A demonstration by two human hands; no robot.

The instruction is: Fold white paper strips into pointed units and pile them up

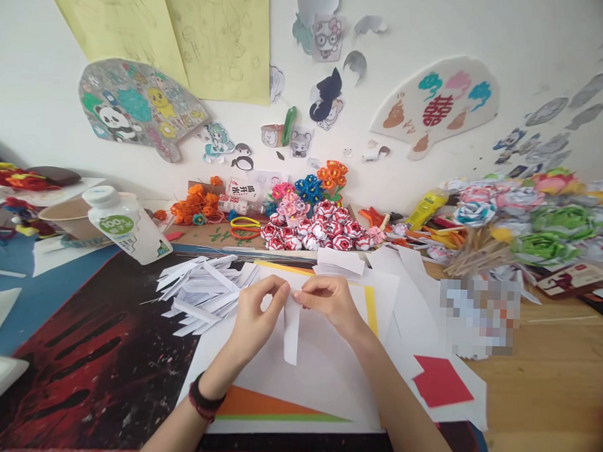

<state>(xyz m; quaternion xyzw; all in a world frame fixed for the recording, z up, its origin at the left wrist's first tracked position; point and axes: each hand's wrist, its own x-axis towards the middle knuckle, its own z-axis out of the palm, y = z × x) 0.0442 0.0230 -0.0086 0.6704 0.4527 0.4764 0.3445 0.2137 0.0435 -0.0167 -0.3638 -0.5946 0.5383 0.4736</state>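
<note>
A narrow white paper strip hangs down between my hands, over a stack of paper. My left hand pinches its upper end between thumb and forefinger. From the other side, my right hand also pinches at the top of the strip, its fingers closed and the tips close to the left ones. What lies exactly between the fingertips is too small to make out. Left of my left hand is a loose pile of folded white paper strips. Beneath both hands lies a large white sheet with orange, green and yellow edges showing.
Red-and-white paper flowers stand behind the sheets, beside orange pipe-cleaner flowers. A white bottle leans at the left. A red paper piece lies on the right; a yellow bottle and green paper flowers are farther back.
</note>
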